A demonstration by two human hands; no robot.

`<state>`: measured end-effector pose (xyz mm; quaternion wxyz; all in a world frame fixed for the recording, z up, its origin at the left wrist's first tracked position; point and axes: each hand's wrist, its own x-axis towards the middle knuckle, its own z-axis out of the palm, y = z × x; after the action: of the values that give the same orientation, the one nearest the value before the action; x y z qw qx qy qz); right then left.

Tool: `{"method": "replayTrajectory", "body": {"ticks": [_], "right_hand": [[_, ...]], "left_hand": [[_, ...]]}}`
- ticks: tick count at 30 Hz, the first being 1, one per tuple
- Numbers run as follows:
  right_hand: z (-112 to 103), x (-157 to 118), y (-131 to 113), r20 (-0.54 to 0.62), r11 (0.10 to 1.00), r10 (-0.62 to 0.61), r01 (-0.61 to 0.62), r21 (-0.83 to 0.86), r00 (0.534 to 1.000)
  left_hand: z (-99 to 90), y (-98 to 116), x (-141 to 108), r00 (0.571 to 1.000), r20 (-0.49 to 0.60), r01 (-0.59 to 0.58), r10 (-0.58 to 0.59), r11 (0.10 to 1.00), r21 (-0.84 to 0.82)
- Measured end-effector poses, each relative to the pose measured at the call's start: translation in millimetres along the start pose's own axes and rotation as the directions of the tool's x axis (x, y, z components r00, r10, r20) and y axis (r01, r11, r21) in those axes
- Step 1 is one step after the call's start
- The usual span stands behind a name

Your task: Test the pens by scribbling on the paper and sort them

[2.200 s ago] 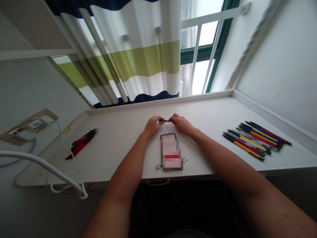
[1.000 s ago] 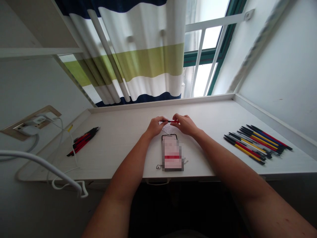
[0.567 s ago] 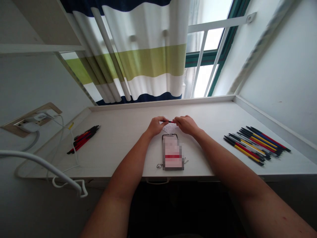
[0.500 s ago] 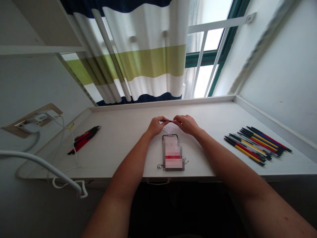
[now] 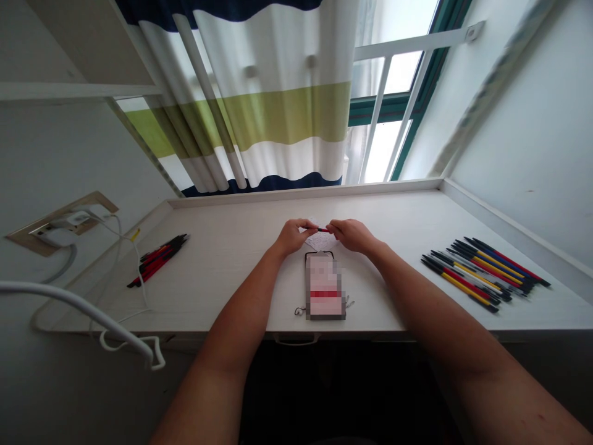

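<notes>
Between my two hands, a thin red and black pen (image 5: 323, 230) is held level over a sheet of paper with writing (image 5: 320, 241). My left hand (image 5: 294, 236) pinches its dark left end, and my right hand (image 5: 349, 235) grips the red right part. Just below the paper lies a phone (image 5: 323, 287) with a blurred screen and a cord at its lower corners. A row of pens (image 5: 484, 272) in black, yellow, red, blue and white lies on the right. At the left sits a smaller pile of red and black pens (image 5: 160, 259).
The white desk (image 5: 231, 247) has a raised rim at the back and right. White cables (image 5: 139, 266) run from a wall socket (image 5: 60, 222) over its left end. A thick white curved tube (image 5: 92, 306) crosses the lower left. Curtains hang behind.
My right hand has shifted slightly right and down, and more of the pen's red part shows between my hands. The view has moved a little.
</notes>
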<state>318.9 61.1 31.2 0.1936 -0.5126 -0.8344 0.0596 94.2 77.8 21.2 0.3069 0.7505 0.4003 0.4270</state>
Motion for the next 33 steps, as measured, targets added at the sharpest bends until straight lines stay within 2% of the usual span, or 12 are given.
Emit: {"method": "replayTrajectory", "body": {"ticks": [2, 3, 4, 6, 8, 10, 13, 17, 20, 24, 29, 33], "right_hand": [[1, -1, 3, -0.086, 0.977, 0.063, -0.044, 0.211, 0.994], [1, -1, 5, -0.148, 0.927, 0.118, -0.056, 0.370, 0.982], [0, 0, 5, -0.194, 0.838, 0.189, -0.055, 0.543, 0.963], [-1, 1, 2, -0.181, 0.568, 0.309, -0.028, 0.823, 0.934], [-2, 4, -4, -0.100, 0.339, 0.330, -0.020, 0.941, 0.939], [-2, 8, -12, -0.058, 0.258, 0.314, -0.026, 0.966, 0.948], [-3, 12, -16, -0.103, 0.238, 0.356, 0.016, 0.971, 0.929], [-9, 10, -2, -0.217, 0.204, 0.367, 0.149, 0.968, 0.905], [-14, 7, 8, -0.269, 0.200, 0.347, 0.209, 0.957, 0.899], [-14, 6, 9, -0.263, 0.244, 0.391, 0.177, 0.954, 0.882], [-13, 7, 5, -0.296, 0.295, 0.453, 0.173, 0.940, 0.841], [-12, 7, 6, -0.281, 0.335, 0.435, 0.136, 0.932, 0.856]], "left_hand": [[0.2, -1, 1, 0.999, -0.034, 0.019, -0.019, 1.000, -0.019], [0.7, -2, 2, 0.997, -0.072, 0.033, -0.035, 0.999, -0.036], [1.7, -3, 3, 0.992, -0.115, 0.048, -0.055, 0.997, -0.064], [5.5, -5, 5, 0.980, -0.174, 0.067, -0.093, 0.987, -0.146], [11.3, -4, 5, 0.982, -0.157, 0.075, -0.110, 0.973, -0.217], [16.6, -3, 5, 0.992, -0.083, 0.072, -0.091, 0.976, -0.205], [17.1, -5, 4, 0.997, -0.036, 0.060, -0.063, 0.995, -0.076], [4.6, -23, 6, 0.985, -0.141, 0.124, -0.104, 0.982, 0.141], [-1.7, -34, 6, 0.975, -0.145, 0.197, -0.167, 0.954, 0.227], [-0.4, -34, 6, 0.982, -0.102, 0.185, -0.160, 0.929, 0.321], [1.0, -29, 6, 0.979, -0.097, 0.200, -0.178, 0.920, 0.336], [0.6, -30, 6, 0.984, -0.095, 0.176, -0.152, 0.924, 0.340]]}}
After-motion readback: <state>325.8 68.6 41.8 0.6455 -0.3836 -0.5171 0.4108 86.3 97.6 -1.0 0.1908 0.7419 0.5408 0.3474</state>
